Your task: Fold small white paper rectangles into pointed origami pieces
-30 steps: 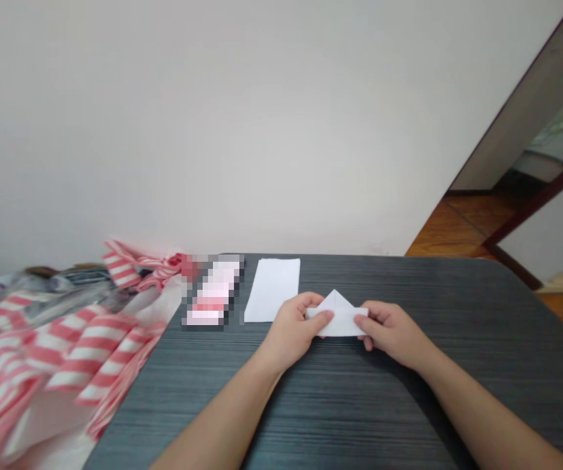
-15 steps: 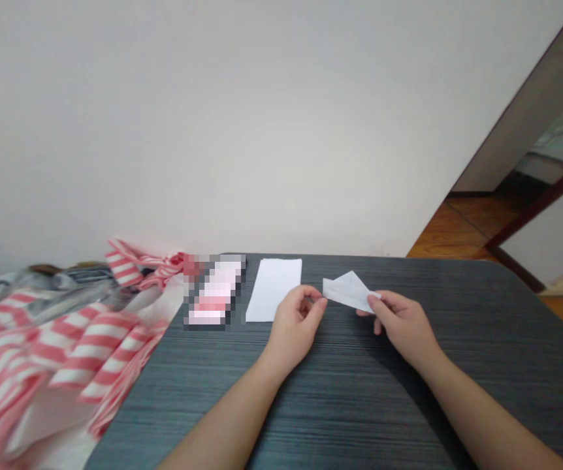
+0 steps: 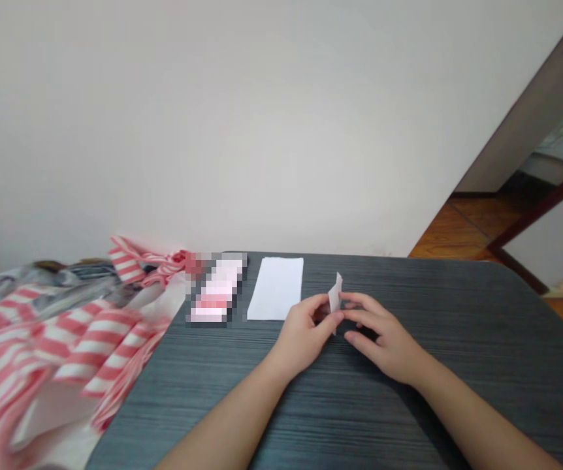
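A small folded white paper [image 3: 336, 292] stands on edge just above the dark grey table [image 3: 458, 365], near its middle. My left hand [image 3: 305, 333] pinches its lower part from the left, fingers curled. My right hand [image 3: 384, 336] meets it from the right, with fingertips on the same paper and the other fingers stretched toward the table. A flat white sheet [image 3: 276, 288] lies just left of the hands, toward the table's far edge.
A blurred pink and white packet [image 3: 215, 290] lies left of the sheet. Red and white striped cloth [image 3: 41, 352] is heaped beyond the table's left edge. A white wall rises behind; a doorway and wooden floor [image 3: 462, 228] show at right.
The folded paper was held flat by both hands, then lifted by my right hand alone. Now it is turned on edge and both hands hold it again.
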Available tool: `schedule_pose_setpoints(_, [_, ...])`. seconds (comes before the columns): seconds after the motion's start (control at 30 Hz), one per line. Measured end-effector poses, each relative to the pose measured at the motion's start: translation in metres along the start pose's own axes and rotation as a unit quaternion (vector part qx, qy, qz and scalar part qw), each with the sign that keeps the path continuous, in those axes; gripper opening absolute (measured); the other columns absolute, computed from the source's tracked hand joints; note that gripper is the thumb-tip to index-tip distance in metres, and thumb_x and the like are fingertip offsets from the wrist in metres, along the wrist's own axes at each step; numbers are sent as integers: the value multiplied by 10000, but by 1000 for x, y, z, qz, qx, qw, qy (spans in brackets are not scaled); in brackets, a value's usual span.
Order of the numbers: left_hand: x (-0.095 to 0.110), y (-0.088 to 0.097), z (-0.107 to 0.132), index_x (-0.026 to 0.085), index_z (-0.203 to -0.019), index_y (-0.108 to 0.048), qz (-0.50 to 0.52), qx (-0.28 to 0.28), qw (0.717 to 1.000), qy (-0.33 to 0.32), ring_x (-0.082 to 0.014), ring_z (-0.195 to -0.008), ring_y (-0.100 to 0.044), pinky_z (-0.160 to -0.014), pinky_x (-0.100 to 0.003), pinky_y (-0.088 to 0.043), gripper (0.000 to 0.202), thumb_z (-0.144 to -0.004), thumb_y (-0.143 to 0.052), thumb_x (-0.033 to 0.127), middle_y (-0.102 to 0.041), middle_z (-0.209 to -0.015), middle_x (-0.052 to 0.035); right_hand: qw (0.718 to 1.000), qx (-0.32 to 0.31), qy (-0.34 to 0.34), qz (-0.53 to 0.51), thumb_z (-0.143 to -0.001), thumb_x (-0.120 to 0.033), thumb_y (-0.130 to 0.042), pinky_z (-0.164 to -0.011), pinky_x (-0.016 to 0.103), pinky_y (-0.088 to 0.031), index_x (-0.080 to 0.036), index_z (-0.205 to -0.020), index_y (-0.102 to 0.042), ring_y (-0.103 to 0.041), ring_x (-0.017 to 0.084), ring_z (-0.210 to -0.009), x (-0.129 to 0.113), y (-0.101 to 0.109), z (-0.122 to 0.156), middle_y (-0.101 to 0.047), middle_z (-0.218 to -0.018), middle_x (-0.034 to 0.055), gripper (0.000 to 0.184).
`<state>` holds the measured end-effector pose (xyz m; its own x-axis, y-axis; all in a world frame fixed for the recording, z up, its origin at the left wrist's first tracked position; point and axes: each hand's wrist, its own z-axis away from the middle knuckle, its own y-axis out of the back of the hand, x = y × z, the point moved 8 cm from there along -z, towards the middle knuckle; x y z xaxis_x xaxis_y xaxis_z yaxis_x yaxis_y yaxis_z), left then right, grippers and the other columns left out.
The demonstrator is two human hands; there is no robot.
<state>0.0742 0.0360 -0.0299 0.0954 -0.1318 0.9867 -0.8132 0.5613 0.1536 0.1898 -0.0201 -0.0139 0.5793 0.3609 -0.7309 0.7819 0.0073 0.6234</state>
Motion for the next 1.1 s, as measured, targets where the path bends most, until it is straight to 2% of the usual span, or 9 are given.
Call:
schedule_pose_setpoints(0.13, [-11, 5, -1, 146, -1041, -671, -25, 24, 999, 22, -203, -829, -631, -721, -280, -477, 271, -892, -512, 308, -709, -942, -67, 997, 75, 0, 7, -880, -204, -572, -823, 373, -514, -241, -1132, -647, -542, 257, -1111, 7, 12, 2, -550, -1229, 106, 266])
schedule_pose_setpoints(0.23, [-11, 4, -1, 150, -989, -690, -30, 11, 999, 26, -193, -779, -615, -669, -265, -463, 256, -888, -509, 302, -705, -876, -55, 988, 155, -25, -1, -879, -216, -567, -717, 335, -510, -231, -1167, -604, -587, 219, -938, 19, 23, 6, -543, -1212, 110, 291])
schedule_pose_setpoints(0.3, [-10, 2, 0, 164, -1008, -697, -23, -11, 999, 24, -187, -760, -610, -646, -258, -456, 257, -884, -514, 295, -704, -863, -49, 984, 168, -51, -19, -883, -235, -565, -705, 329, -502, -231, -1212, -564, -590, 197, -858, 28, 24, 7, -557, -1194, 105, 328])
schedule_pose_setpoints(0.47, [-17, -1, 1, 179, -1023, -699, 8, -14, 999, 40, -189, -734, -620, -611, -251, -452, 255, -848, -572, 315, -710, -883, -61, 984, 108, -120, -76, -909, -274, -528, -616, 279, -456, -227, -1235, -536, -556, 162, -671, 44, 9, 8, -593, -788, 15, 330])
schedule_pose_setpoints(0.6, [-26, 4, -2, 165, -985, -675, 22, 18, 998, 60, -149, -638, -579, -539, -216, -404, 245, -816, -625, 336, -679, -774, -37, 979, 123, -136, -89, -895, -266, -537, -570, 252, -410, -222, -1166, -570, -512, 149, -631, 46, 10, 10, -530, -719, -11, 277])
schedule_pose_setpoints(0.7, [-31, 2, -3, 163, -991, -655, 35, 6, 996, 78, -113, -563, -516, -497, -196, -352, 262, -800, -647, 342, -624, -689, 2, 975, 124, -150, -107, -902, -270, -527, -545, 243, -389, -225, -1138, -569, -488, 144, -605, 50, 9, 12, -503, -697, -21, 244])
schedule_pose_setpoints(0.8, [-30, 1, -4, 161, -963, -651, 53, -5, 995, 79, -100, -565, -497, -501, -189, -348, 233, -803, -643, 329, -603, -692, 13, 975, 111, -150, -117, -902, -267, -527, -544, 243, -392, -225, -1137, -556, -489, 142, -602, 54, 7, 13, -509, -708, -21, 240])
schedule_pose_setpoints(0.93, [-27, 9, -4, 154, -928, -643, 59, 42, 995, 73, -89, -551, -483, -485, -182, -351, 211, -782, -659, 306, -579, -680, 24, 984, 89, -117, -97, -905, -259, -526, -596, 261, -428, -218, -1061, -582, -524, 151, -649, 48, 8, 13, -564, -769, 7, 171])
schedule_pose_setpoints(1.1, [-26, 8, -3, 147, -942, -625, 117, 50, 986, 110, -83, -471, -484, -427, -186, -374, 231, -780, -650, 309, -590, -647, 29, 996, 21, -22, -84, -845, -218, -612, -599, 263, -458, -235, -1073, -614, -538, 140, -687, 23, 9, 9, -586, -1070, 73, 228])
